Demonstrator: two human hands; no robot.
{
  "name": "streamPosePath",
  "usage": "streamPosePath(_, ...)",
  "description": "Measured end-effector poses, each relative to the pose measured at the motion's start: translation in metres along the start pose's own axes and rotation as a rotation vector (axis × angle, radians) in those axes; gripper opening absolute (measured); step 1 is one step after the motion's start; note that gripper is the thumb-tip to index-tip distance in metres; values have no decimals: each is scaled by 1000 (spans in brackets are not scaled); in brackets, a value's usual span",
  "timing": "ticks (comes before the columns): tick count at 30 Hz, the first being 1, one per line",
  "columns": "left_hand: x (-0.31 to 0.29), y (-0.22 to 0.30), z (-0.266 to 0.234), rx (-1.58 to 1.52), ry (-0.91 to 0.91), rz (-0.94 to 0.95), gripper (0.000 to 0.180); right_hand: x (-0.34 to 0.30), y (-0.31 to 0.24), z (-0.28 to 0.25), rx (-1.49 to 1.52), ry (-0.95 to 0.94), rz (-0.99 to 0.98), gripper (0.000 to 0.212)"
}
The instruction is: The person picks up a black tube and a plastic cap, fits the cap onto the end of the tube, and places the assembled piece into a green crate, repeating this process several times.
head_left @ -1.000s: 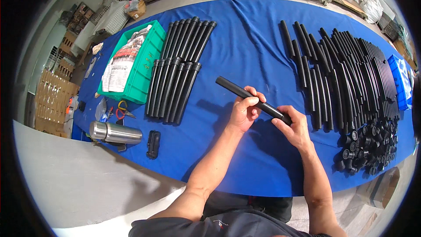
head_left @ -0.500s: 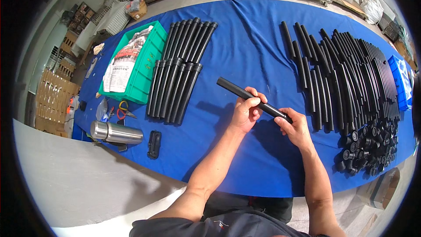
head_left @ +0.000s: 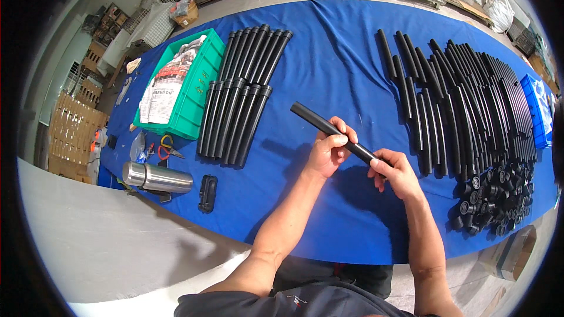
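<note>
A black tube slants above the blue cloth, its far end pointing up and to the left. Around its middle my left hand is closed, thumb on top. My right hand grips the near end, covering it, so I cannot see whether a cap sits there. To the right lie many loose black tubes in overlapping rows. A heap of small round black caps is below them. On the left, two rows of black tubes with wider collars at their upper ends lie side by side.
A green crate with newspaper stands at the left. Near it lie scissors, a steel flask and a small black case. A blue tray sits at the right edge of the cloth-covered table.
My right hand's fingers have shifted slightly around the tube's near end. The tube and my left hand stay almost where they were.
</note>
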State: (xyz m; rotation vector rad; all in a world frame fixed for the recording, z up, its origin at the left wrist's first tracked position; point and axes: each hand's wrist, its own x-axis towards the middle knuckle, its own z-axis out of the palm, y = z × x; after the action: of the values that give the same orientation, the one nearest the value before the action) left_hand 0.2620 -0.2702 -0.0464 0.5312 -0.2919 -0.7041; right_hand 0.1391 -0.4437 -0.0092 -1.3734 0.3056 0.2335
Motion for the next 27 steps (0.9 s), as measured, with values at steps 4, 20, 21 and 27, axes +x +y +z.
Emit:
streamPosePath(4, 0, 0, 0, 21, 5, -29, 20, 0, 1, 2, -70, 16, -55, 26)
streamPosePath(20, 2, -2, -3, -23, 114, -18, 16, 4, 9, 5, -339, 186, -316, 29)
streamPosePath(21, 2, -3, -2, -33, 135, -24, 16, 4, 10, 4, -339, 188, -315, 29)
streamPosePath(27, 2, -2, -6, -26, 119, -31, 15, 3, 6, 7, -510, 218, -355, 31)
